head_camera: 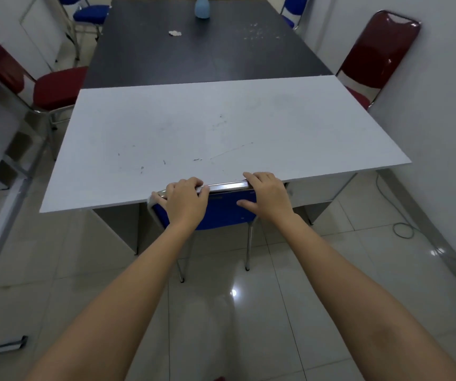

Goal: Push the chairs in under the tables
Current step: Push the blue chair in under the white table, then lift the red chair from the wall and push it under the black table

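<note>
A blue chair (225, 211) with a chrome frame stands against the near edge of the white table (194, 133), its seat hidden under the top. My left hand (185, 200) grips the left part of the backrest's top rail. My right hand (268, 195) holds the right part, fingers over the rail. A dark table (166, 50) adjoins the white one at the far side. A red chair (53, 89) stands out at the left, another red chair (372, 59) at the right, partly under the table. Two blue chairs (90, 15) (290, 12) stand by the dark table.
A light blue vase (202, 6) and a crumpled white scrap (174, 33) lie on the dark table. White walls close in on both sides. A cable (403, 229) coils on the tiled floor at the right. Metal pieces (1, 346) lie on the floor at the left.
</note>
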